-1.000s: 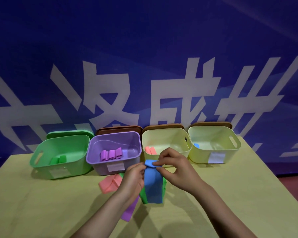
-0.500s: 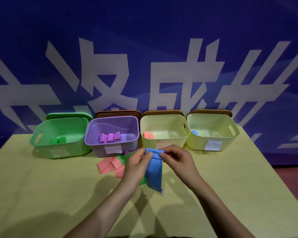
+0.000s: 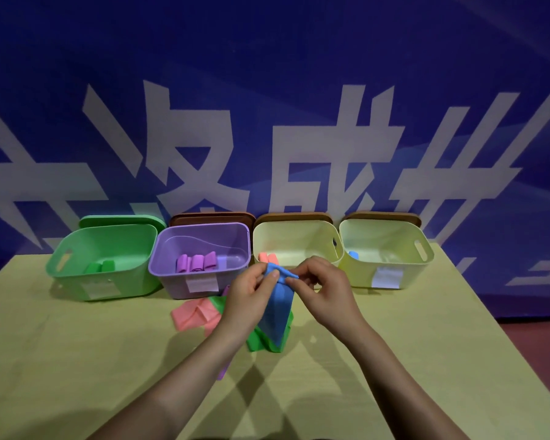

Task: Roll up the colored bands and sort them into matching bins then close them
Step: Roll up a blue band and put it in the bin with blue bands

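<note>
A blue band (image 3: pixel 278 304) hangs in the air over the table, its top end curled into a small roll. My left hand (image 3: pixel 248 296) and my right hand (image 3: pixel 323 289) both pinch that rolled top edge. Under them lie a green band (image 3: pixel 261 339), a pink band (image 3: pixel 192 314) and a purple band (image 3: pixel 223 373), partly hidden by my left arm. Four open bins stand in a row: green bin (image 3: pixel 77 282), purple bin (image 3: pixel 169 281), a pale yellow bin (image 3: pixel 299 231) holding pink rolls (image 3: pixel 267 258), and a pale yellow bin (image 3: pixel 362 277) holding a blue roll (image 3: pixel 353 255).
Lids lean upright behind the bins: a green lid (image 3: pixel 121 219) and three brown lids (image 3: pixel 211 217). Purple rolls (image 3: pixel 197 263) lie in the purple bin, green rolls (image 3: pixel 100 266) in the green one. A blue banner hangs behind the yellow-green table (image 3: pixel 61 360).
The blue band's top end has been curled further into a roll between both hands, and the hanging part looks shorter.
</note>
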Action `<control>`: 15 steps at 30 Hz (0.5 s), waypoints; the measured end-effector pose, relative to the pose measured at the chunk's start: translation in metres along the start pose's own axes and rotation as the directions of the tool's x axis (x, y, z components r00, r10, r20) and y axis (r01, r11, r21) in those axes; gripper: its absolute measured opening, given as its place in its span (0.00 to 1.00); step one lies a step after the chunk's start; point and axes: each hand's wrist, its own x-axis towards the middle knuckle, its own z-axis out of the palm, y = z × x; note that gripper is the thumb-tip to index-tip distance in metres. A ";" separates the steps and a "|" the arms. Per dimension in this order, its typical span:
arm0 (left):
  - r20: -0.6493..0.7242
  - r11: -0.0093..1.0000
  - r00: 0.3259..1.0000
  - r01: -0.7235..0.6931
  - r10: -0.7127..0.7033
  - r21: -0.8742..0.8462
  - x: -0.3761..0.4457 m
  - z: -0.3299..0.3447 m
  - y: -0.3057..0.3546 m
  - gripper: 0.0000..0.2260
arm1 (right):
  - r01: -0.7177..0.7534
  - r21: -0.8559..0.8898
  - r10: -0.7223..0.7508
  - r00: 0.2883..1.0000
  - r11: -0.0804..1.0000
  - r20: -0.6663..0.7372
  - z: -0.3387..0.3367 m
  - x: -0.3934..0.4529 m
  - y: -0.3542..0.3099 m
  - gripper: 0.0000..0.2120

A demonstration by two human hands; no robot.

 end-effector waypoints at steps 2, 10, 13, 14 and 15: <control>-0.010 0.993 0.997 0.073 -0.074 -0.089 0.006 -0.001 0.005 0.07 | 0.012 0.000 -0.012 0.999 1.000 -0.032 0.000 0.007 -0.004 0.03; 0.011 0.884 0.944 0.313 -0.330 -0.346 0.006 -0.002 -0.003 0.08 | 0.173 -0.152 -0.178 0.984 0.973 -0.022 0.000 0.009 0.008 0.06; 0.006 0.876 0.942 0.315 -0.336 -0.365 0.005 -0.003 -0.003 0.09 | 0.250 -0.205 -0.249 0.968 0.946 0.030 0.000 0.007 0.015 0.06; 0.009 0.885 0.944 0.313 -0.330 -0.346 0.004 -0.002 -0.004 0.09 | 0.280 -0.219 -0.278 0.960 0.935 0.044 0.000 0.007 0.016 0.06; 0.013 0.896 0.948 0.305 -0.318 -0.323 0.002 -0.001 -0.005 0.09 | 0.310 -0.232 -0.303 0.951 0.922 0.063 -0.001 0.007 0.016 0.06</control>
